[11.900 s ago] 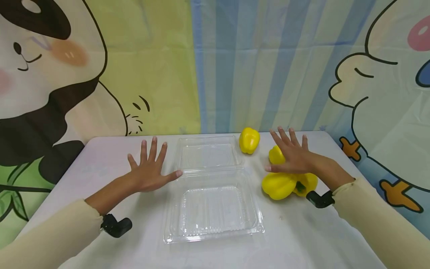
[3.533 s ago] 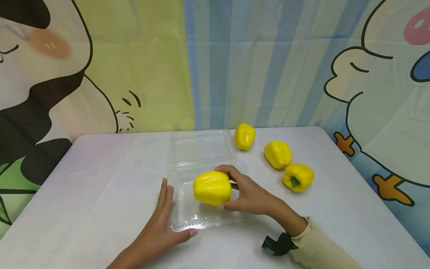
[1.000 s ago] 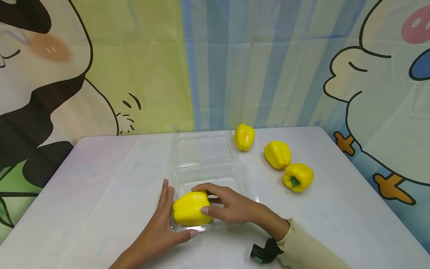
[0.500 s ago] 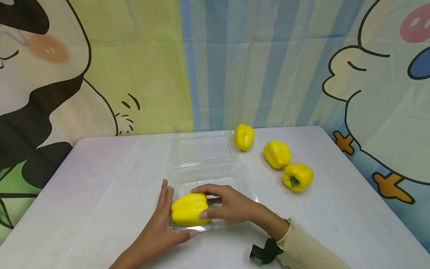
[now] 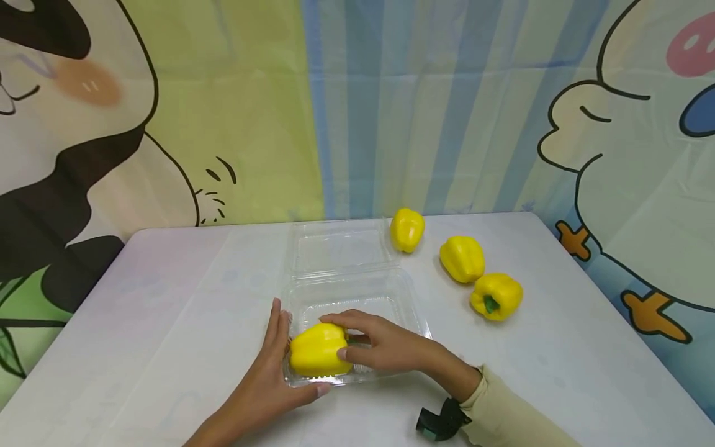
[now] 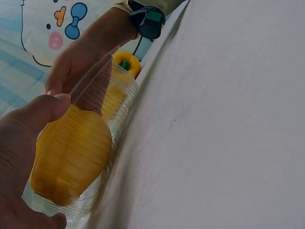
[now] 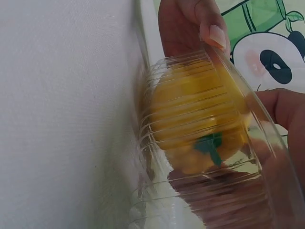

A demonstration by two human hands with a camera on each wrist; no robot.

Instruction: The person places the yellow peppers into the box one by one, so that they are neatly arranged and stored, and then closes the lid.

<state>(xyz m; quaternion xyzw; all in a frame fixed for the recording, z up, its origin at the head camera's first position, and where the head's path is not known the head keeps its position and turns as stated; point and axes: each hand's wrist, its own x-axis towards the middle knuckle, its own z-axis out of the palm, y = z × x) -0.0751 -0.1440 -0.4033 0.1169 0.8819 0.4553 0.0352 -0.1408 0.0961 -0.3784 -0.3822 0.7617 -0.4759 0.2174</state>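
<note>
In the head view, a clear plastic clamshell container lies unfolded, its lid toward the back. A yellow bell pepper is on its side in the front left corner of the base, green stem toward the right. My right hand grips the pepper at its stem end, thumb in front and fingers behind. My left hand rests along the container's left wall, fingers straight and thumb at the front rim. Through the clear wall, the left wrist view shows the pepper.
To the right of the container, three more yellow bell peppers lie on the white table: one beside the lid, another pepper nearer, and a third pepper with its stem facing me. A cartoon-print curtain stands behind the table.
Earlier, both hands were spread over the table. The right hand has since brought one pepper from the right and lowered it into the container's front left corner. Over the last second, little has moved.
</note>
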